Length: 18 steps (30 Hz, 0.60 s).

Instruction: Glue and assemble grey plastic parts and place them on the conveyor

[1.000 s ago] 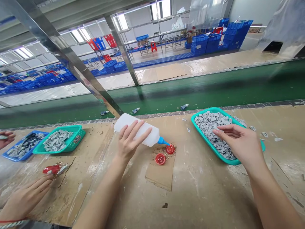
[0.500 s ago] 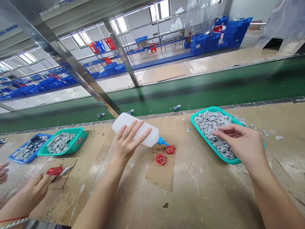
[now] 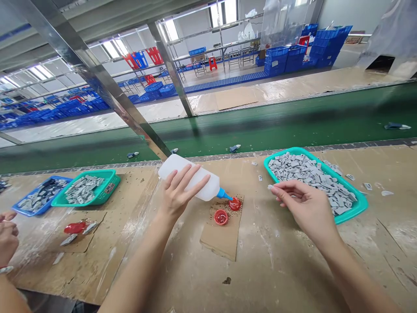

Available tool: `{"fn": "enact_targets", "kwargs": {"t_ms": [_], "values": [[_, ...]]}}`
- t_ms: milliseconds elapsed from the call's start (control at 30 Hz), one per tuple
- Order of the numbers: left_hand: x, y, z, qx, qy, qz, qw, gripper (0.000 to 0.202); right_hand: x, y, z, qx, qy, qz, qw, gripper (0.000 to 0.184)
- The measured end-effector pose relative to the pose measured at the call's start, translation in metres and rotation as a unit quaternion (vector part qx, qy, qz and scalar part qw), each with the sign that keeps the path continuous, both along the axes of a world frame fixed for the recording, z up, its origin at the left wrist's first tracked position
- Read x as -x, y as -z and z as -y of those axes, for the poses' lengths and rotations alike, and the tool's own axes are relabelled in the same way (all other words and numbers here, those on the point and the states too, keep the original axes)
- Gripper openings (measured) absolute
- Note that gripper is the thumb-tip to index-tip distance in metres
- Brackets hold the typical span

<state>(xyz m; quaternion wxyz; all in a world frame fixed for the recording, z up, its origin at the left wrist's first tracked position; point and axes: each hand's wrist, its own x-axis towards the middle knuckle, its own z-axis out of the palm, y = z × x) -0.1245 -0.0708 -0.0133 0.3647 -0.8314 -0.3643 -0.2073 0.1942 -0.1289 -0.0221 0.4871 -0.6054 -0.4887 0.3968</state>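
Observation:
My left hand (image 3: 179,191) is wrapped over a white squeeze bottle (image 3: 202,186), which lies tilted with its blue nozzle (image 3: 224,194) pointing down to the right. The nozzle tip touches or hovers just over a red cap (image 3: 235,204); I cannot tell which. A second red cap (image 3: 221,217), holding glossy liquid, sits beside it on a piece of cardboard (image 3: 219,241). Between thumb and fingertips, my right hand (image 3: 298,204) pinches a small light-grey plastic piece (image 3: 270,187). Behind that hand is a green basket (image 3: 360,211) full of similar grey pieces.
A green conveyor belt (image 3: 293,124) runs along the far side, carrying several small dark parts. To the left stand another green basket (image 3: 107,191) and a blue basket (image 3: 41,208). A co-worker's hands (image 3: 7,237) are at the left edge, near a red puddle (image 3: 74,228) on cardboard.
My right hand has moved left, away from the basket, with a grey piece now showing in its fingers. The co-worker's hand has drawn back left from the red puddle. Parts on the belt have shifted.

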Motion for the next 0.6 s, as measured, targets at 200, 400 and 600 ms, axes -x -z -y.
{"fn": "enact_targets", "kwargs": {"t_ms": [200,400,600], "values": [[0.003,0.012,0.000,0.071,-0.013,0.093,0.993,0.056,0.032,0.014,0.002,0.060,-0.105,-0.055,0.991,0.028],[0.011,0.015,0.002,0.187,-0.041,0.236,0.953,0.051,0.052,0.027,-0.004,0.114,-0.117,-0.097,0.982,0.035],[0.047,0.025,-0.006,0.199,-0.146,0.520,0.818,0.066,0.059,0.030,-0.010,0.123,-0.136,-0.098,0.978,0.037]]}}
